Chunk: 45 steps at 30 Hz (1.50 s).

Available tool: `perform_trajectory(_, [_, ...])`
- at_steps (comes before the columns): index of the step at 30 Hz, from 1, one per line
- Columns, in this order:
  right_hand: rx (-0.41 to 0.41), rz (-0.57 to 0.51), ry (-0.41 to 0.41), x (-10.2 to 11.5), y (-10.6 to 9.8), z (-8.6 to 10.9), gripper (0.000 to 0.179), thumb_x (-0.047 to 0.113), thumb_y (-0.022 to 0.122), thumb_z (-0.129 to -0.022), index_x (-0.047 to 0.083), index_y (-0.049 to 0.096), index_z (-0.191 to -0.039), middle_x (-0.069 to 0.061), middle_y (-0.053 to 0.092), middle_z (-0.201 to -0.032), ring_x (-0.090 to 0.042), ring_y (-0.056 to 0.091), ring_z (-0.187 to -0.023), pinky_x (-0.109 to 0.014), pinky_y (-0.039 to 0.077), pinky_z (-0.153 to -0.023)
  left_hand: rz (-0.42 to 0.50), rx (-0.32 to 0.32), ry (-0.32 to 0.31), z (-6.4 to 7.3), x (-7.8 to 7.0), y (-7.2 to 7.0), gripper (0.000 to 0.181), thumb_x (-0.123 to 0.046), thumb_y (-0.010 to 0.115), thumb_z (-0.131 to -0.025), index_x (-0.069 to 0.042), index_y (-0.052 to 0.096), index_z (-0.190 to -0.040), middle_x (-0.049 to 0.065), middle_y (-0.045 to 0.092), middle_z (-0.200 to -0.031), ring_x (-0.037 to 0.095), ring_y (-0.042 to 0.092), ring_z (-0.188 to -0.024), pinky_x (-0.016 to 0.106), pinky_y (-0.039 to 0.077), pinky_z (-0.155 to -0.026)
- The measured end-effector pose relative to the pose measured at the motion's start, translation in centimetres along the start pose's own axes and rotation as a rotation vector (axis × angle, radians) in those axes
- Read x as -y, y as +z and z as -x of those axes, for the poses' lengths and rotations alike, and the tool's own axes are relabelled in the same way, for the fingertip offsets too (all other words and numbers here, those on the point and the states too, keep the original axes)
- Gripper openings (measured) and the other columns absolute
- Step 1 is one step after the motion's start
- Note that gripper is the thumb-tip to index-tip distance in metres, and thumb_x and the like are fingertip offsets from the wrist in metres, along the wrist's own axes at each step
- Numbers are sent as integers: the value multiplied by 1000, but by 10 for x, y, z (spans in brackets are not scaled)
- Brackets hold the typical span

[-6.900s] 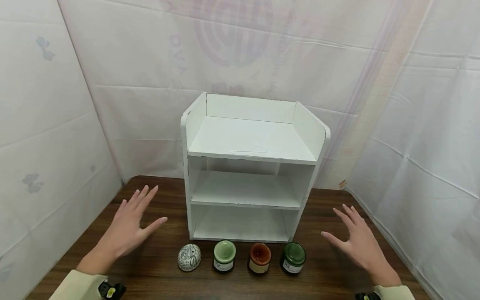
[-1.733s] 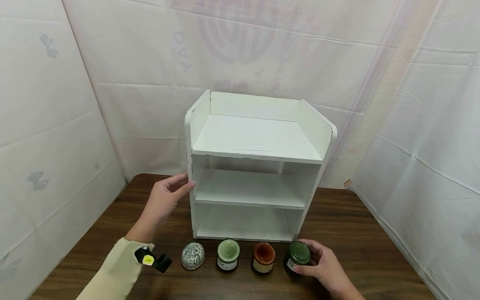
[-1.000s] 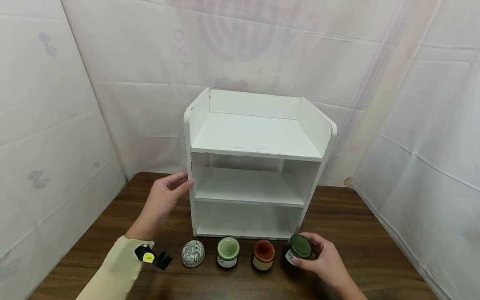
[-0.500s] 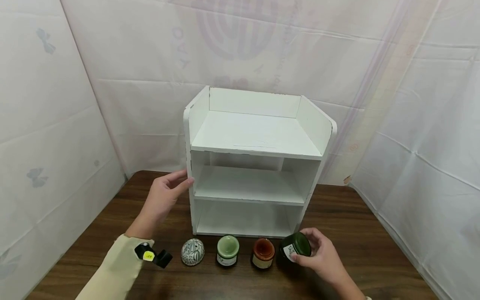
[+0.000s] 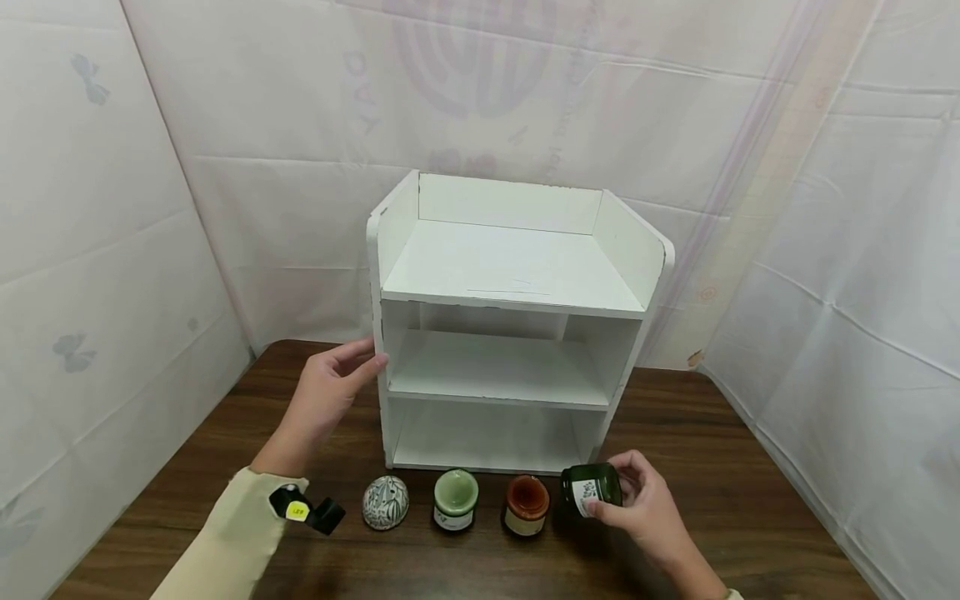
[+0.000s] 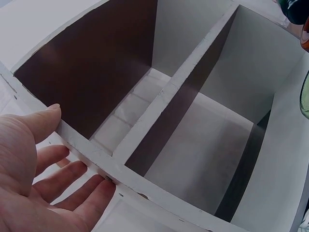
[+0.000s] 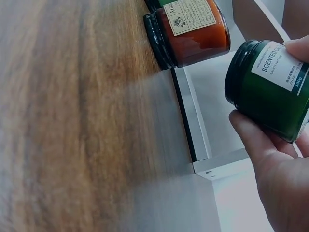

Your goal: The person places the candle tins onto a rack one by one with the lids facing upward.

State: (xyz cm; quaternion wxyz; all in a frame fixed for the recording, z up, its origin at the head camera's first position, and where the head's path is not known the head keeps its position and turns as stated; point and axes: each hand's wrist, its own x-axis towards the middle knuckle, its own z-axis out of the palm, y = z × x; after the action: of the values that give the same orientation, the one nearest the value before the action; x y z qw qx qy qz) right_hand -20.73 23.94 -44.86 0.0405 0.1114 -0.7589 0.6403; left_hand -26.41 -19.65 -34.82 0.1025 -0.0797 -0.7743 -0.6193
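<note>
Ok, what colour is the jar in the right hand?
The jar is dark green with a white label, clearest in the right wrist view.

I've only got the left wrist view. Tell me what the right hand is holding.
Observer: The right hand holds a dark green jar.
Operator: Read me its label.
Observer: In the right wrist view the label shows the word "SCENTED"; the thumb covers part of it.
Operator: Now list the row on the table, from the person's left.
Observer: On the table: a patterned dome, a light green jar, then an amber jar.
</note>
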Motion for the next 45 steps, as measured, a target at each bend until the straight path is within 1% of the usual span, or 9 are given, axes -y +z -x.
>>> perform_trajectory(5, [-24, 107, -20, 1, -3, -1, 58, -3, 84, -77, -3, 59, -129, -1, 70, -109, -11, 70, -92, -26, 58, -78, -5, 2, 4, 0, -1, 0, 58, -35, 69, -99, -3, 55, -146, 19, 59, -145, -5, 58, -114, 9, 46, -93])
perform_trajectory(8, [-8, 136, -35, 1, -5, -2, 57, 0, 84, -79, -3, 61, -131, 1, 72, -109, -12, 70, -90, -27, 58, -77, -6, 1, 15, -1, 0, 0, 57, -33, 69, -100, -2, 56, -146, 20, 60, -144, -6, 59, -112, 10, 47, -93])
perform_trajectory(14, [31, 103, -60, 0, -4, -1, 53, -2, 83, -80, -6, 61, -128, -3, 72, -109, -14, 72, -91, -30, 61, -76, -4, -6, 21, -1, 0, 1, 56, -32, 69, -100, -1, 56, -145, 22, 60, -142, -9, 60, -109, 10, 48, -92])
perform_trajectory(18, [33, 95, -72, 0, -3, -2, 49, -3, 83, -80, -5, 61, -124, -5, 72, -109, -13, 72, -92, -29, 61, -77, -7, -4, 16, -1, 0, 1, 57, -33, 70, -99, -2, 56, -145, 21, 60, -143, -8, 60, -109, 10, 48, -92])
perform_trajectory(25, [29, 62, -34, 2, -1, -2, 49, -3, 82, -80, -5, 59, -122, -8, 71, -111, -15, 72, -93, -30, 61, -76, -16, 5, 4, 0, -1, 0, 59, -35, 70, -99, -4, 55, -147, 19, 60, -145, -7, 59, -111, 9, 47, -92])
perform_trajectory(28, [30, 55, -30, 1, -1, -2, 49, -4, 82, -79, -5, 58, -122, -5, 71, -112, -15, 72, -94, -30, 61, -77, -22, 7, 3, 0, -1, 0, 59, -36, 69, -99, -4, 55, -147, 18, 60, -145, -7, 59, -112, 9, 47, -92])
perform_trajectory(31, [30, 41, -32, 2, 0, -2, 50, -5, 82, -79, -5, 57, -121, -5, 71, -112, -15, 72, -94, -30, 61, -77, -16, 5, 4, 0, -1, 0, 59, -35, 69, -99, -4, 55, -147, 19, 60, -145, -8, 59, -111, 10, 47, -92])
perform_trajectory(36, [33, 15, -39, 3, 2, -1, 50, -7, 81, -79, -9, 53, -120, -12, 67, -113, -15, 72, -94, -30, 61, -77, -15, 4, 2, 0, -1, 0, 59, -35, 69, -100, -3, 54, -147, 20, 59, -145, -8, 59, -111, 9, 47, -92])
perform_trajectory(45, [15, -5, -16, 3, 3, -2, 51, -8, 80, -78, -10, 51, -119, -8, 66, -111, -15, 71, -91, -29, 61, -75, -9, 1, 6, 0, -1, 0, 58, -34, 69, -100, -3, 55, -146, 21, 60, -144, -8, 59, -111, 9, 47, -92])
